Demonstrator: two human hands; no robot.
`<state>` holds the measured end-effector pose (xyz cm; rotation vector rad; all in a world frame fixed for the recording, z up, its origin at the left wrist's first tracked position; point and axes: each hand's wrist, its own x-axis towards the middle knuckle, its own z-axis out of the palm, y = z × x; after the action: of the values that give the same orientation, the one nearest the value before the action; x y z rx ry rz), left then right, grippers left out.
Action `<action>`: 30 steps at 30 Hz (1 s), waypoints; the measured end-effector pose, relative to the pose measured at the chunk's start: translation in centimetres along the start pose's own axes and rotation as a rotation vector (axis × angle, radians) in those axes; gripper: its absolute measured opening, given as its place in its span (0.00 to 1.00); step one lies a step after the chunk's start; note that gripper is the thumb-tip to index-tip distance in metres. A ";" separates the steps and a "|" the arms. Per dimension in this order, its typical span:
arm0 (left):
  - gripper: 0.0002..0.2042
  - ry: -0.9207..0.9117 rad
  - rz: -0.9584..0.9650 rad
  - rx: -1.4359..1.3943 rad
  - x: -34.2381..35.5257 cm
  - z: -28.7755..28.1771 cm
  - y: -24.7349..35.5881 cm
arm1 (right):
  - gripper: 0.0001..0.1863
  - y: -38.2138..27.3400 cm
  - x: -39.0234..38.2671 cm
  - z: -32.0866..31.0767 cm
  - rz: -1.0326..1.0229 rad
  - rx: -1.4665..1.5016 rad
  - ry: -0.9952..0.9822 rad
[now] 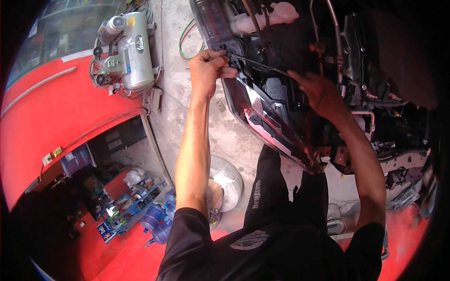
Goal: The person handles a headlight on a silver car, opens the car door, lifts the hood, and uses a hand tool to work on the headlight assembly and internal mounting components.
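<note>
A car's headlight lies before me along the front corner of an opened engine bay. My left hand is closed in a pinch at the headlight's upper outer end, by the fender edge. What its fingertips hold, if anything, is too small to make out. A long thin metal rod runs from beside those fingertips across the bay. My right hand, in shadow, is closed around the rod's other end, so any handle there is hidden. Under the rod sits a dark box-shaped part behind the headlight.
A pale plastic reservoir and metal pipes lie deeper in the bay. An air compressor stands at the far left, with a hose on the concrete floor. A tire and blue water jugs are at left, near a cluttered shelf.
</note>
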<state>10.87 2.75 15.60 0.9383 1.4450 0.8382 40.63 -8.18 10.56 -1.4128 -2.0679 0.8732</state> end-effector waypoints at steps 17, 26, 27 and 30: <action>0.08 -0.033 0.027 -0.010 -0.7 0.0 -0.1 | 0.31 0.4 -0.6 1.4 -0.011 -0.032 0.038; 0.10 0.164 0.679 0.728 -1.8 0.7 -1.5 | 0.31 -0.5 -0.5 1.0 -0.031 -0.016 0.081; 0.09 0.137 0.794 0.852 -2.0 0.8 -1.2 | 0.29 -0.4 -0.6 0.8 -0.007 0.029 0.065; 0.08 0.091 0.875 0.892 -1.8 0.9 -1.1 | 0.24 -0.1 -1.6 1.4 0.035 0.085 0.113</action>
<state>11.73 0.67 15.31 2.3351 1.4842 0.8301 40.10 -10.04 9.62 -1.4229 -1.9061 0.8649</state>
